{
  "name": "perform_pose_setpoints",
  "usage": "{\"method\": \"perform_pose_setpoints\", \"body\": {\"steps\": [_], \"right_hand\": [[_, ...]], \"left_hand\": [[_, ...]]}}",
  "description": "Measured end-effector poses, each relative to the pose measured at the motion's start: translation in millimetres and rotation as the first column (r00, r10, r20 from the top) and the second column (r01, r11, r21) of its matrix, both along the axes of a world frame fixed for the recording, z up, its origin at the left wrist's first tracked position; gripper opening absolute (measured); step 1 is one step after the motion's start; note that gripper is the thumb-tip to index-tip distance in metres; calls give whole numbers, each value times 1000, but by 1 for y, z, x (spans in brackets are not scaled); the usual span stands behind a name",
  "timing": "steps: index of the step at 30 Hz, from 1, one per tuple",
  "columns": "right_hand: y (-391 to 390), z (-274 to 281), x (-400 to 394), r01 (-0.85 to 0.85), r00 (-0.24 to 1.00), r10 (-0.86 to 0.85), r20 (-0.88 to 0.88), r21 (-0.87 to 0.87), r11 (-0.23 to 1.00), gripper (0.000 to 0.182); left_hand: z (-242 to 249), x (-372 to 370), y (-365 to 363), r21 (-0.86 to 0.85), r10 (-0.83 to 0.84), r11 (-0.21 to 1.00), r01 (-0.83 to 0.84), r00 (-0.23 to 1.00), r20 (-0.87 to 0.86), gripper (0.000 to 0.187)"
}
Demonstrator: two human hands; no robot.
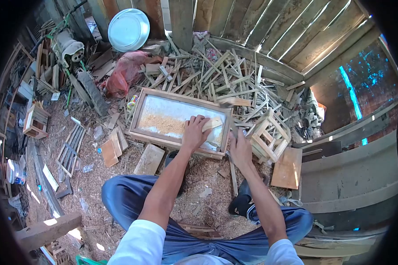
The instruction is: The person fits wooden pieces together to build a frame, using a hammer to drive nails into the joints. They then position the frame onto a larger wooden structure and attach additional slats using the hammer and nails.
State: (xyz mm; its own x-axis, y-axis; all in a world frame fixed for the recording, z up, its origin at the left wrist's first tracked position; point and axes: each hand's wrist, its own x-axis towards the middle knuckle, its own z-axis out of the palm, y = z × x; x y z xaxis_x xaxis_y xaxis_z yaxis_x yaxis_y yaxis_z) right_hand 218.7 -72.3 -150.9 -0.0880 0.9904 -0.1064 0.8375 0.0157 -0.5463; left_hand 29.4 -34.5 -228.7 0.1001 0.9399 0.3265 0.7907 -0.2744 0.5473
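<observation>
My left hand is closed around a small pale wood block, holding it over the right end of a wooden frame. Inside that frame lies a whitish panel partly covered with sawdust. My right hand is wrapped round the handle of what looks like a hammer, just beyond the frame's right side. The tool's dark head is near the frame's upper right corner, and its lower handle is hidden in my fist.
Scrap wood strips are heaped behind the frame. A slatted wooden crate stands to the right, near a brown board. Flat wood pieces lie at the front left. A round metal basin leans on the back wall.
</observation>
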Motion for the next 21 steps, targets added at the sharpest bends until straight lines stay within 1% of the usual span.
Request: {"method": "perform_pose_setpoints", "body": {"steps": [1, 2, 3, 4, 5, 6, 7, 8, 10, 11, 12, 14, 15, 16, 17, 18, 20, 21], "right_hand": [[-5, -2, -3, 57, 982, -22, -186, 189, 980, 31], [-10, -3, -4, 149, 931, -9, -365, 359, 921, 32], [-12, -14, 1, 136, 941, -32, -336, 292, 947, 32], [-9, -33, 8, 144, 941, -38, -335, 298, 944, 32], [0, -54, 17, 51, 986, -31, -164, 122, 991, 32], [6, -63, 23, -11, 1000, 11, 6, -76, 997, 33], [9, -45, 23, -30, 994, 37, 104, -68, 997, 32], [13, -28, 20, -37, 994, 44, 103, -68, 997, 32], [6, -1, 13, 43, 996, -38, -83, 50, 998, 32], [-2, 12, 8, 88, 972, -51, -230, 154, 984, 31], [-4, 0, 9, 84, 972, -47, -230, 154, 985, 31], [-11, -40, 17, 83, 949, 27, -313, 333, 939, 29], [-13, -50, 23, 89, 949, 25, -313, 342, 935, 29], [-9, -54, 28, 10, 985, 16, -172, 151, 989, 30], [-4, -60, 30, -38, 999, 37, -32, -61, 997, 30], [-1, -50, 27, -40, 999, 38, -38, -53, 998, 30], [-6, -13, 20, -33, 998, 35, -56, 32, 999, 31], [-9, -7, 16, 17, 989, 0, -149, 107, 994, 34]], "left_hand": [[-1, -1, 1, 4, -9, 1000, 9, 1000, 9, 43], [-1, 0, 1, 12, -19, 1000, 19, 1000, 19, 43], [-1, 0, 0, 10, -25, 1000, 25, 999, 19, 43], [1, 0, -1, 5, -27, 1000, 27, 999, 17, 44], [4, 0, 1, 7, -22, 1000, 22, 1000, 16, 44], [5, 2, 2, 16, -23, 1000, 23, 1000, 15, 44], [4, 2, 2, 19, -23, 1000, 23, 1000, 14, 43], [1, 1, 1, 19, -11, 1000, 11, 1000, 16, 43], [-1, 0, 1, 17, -12, 1000, 12, 1000, 24, 44], [-2, 1, 2, 33, -19, 999, 18, 999, 33, 45], [-2, 0, 3, 33, -15, 999, 14, 999, 32, 45], [-2, 1, 2, 10, -17, 1000, 17, 999, 32, 43], [-2, 3, 1, 20, -23, 1000, 23, 999, 31, 43], [-3, 4, 0, 12, -17, 1000, 17, 999, 30, 43], [-4, 2, 3, 0, -10, 1000, 10, 1000, 23, 43], [-1, 0, 8, 8, -9, 1000, 8, 1000, 17, 43], [-3, 1, 2, 9, -14, 1000, 14, 1000, 13, 42], [-2, 1, 2, -2, -16, 1000, 16, 999, 30, 44]]}}
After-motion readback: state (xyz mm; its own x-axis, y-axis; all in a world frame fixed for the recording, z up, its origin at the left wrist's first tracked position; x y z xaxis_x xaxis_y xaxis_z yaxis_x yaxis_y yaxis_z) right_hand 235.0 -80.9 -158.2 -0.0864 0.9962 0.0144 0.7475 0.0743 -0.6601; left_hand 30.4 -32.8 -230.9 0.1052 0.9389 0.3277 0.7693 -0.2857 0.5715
